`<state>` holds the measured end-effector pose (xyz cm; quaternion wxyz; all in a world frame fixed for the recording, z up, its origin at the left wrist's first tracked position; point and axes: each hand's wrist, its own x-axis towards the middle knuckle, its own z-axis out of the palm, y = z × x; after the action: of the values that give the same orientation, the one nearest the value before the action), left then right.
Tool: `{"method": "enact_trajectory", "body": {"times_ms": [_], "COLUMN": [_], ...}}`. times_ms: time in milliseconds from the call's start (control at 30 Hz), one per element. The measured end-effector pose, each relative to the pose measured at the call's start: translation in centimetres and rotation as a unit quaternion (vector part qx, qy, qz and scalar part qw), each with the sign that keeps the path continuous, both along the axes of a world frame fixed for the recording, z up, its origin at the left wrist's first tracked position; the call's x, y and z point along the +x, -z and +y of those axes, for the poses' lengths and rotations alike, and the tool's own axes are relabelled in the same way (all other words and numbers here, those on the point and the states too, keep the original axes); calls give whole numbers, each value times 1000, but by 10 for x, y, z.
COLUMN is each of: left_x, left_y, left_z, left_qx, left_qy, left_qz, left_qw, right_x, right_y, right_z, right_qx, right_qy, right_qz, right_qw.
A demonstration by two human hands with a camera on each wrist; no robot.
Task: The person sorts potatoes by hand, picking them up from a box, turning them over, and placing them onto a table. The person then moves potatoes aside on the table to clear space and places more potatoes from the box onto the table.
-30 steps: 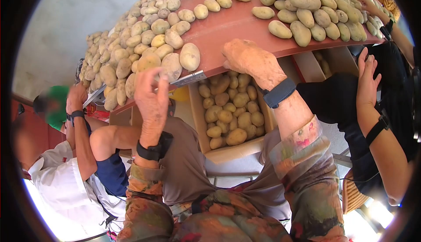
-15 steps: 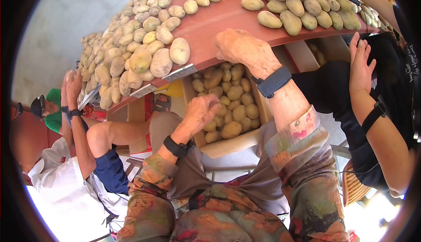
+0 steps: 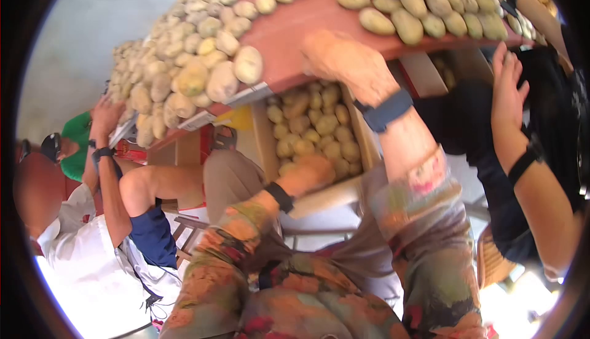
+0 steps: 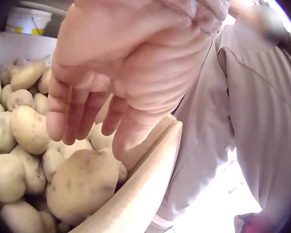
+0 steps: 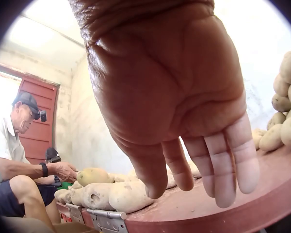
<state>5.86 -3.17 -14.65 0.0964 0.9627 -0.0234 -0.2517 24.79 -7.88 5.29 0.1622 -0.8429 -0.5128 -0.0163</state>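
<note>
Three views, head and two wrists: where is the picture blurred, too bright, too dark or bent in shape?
Head: left hand and right hand blurred, table edge curved, strong glare low at both sides. Left wrist: white glare beside the trousers. Right wrist: palm shaded against a bright wall.

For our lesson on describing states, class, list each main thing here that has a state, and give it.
Left hand: open, fingers pointing down, empty
Right hand: open, empty
Box: open-topped, holding potatoes
Potatoes: whole, unpeeled
Table: partly covered with potatoes
Right wristband: fastened
</note>
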Motion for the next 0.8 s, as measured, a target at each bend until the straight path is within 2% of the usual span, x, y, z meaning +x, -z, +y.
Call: {"method": "enact_trajectory", "body": {"times_ms": [67,100,133,167,233,333,433,500,633,800], "left_x": [0,2,1,-1,-7,-2,5,-1,-12,-27], "left_y": [71,87,46,4,20,36,27,5,-10,-78], "left_z": [-7,-6,-6,-13,-16,-16,-15,-12,4,9], "left_qx": [13,22,23,22,11,44,15,-17,-41,-115], "left_qy": [2,12,21,32,1,62,-6,-43,-39,-152], "left_qz": [22,40,16,-6,-53,10,52,25,-10,-70], "left_qw": [1000,999,999,999,999,997,999,999,998,979], "right_x": [11,12,14,8,3,-3,-1,-4,-11,-15], "right_y": [28,26,25,13,8,-22,-26,-28,-33,-40], "right_z": [0,-1,-3,-8,-12,-8,-2,-4,-8,-8], "right_qx": [116,134,152,115,103,-33,-93,-86,-51,-53], "right_qy": [-49,-61,-73,-59,-61,-18,-9,-11,-16,-16], "right_qz": [-33,-17,-2,24,9,73,92,84,82,99], "right_qw": [991,989,986,991,993,997,991,993,995,994]}}
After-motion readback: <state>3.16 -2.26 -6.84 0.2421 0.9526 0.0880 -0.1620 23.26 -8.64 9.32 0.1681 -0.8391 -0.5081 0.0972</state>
